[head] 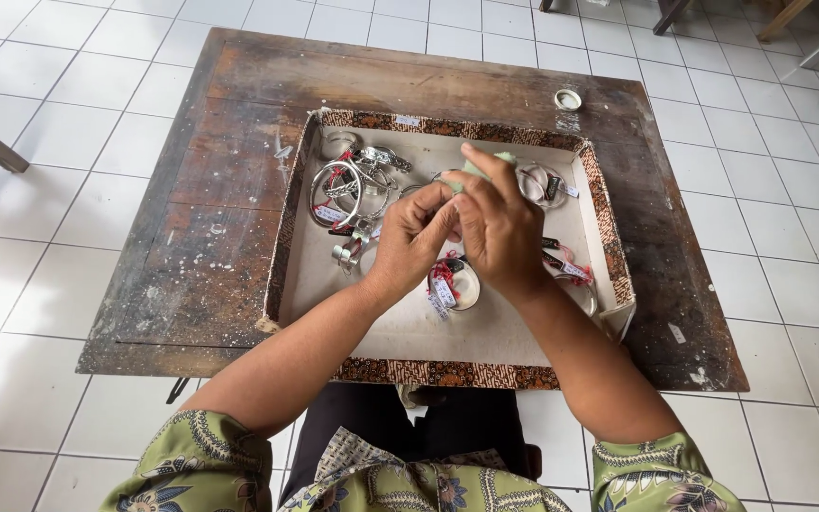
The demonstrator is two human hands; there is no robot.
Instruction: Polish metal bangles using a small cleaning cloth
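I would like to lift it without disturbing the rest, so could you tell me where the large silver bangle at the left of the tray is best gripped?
Probably pinch the large silver bangle on its bare outer left arc, coming from above and from the tray's left wall. It lies flat, and its right side overlaps the heap of silver pieces and tags.

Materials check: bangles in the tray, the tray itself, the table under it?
Bangles: look like polished silver-tone metal, bright glints; alloy unclear.
Tray: probably card or board, matte cream floor, rim covered in brown patterned cloth or paper.
Table: wood, dark, worn finish with pale stains and visible grain.
Left hand and right hand pinch a small pale green piece; material unclear.
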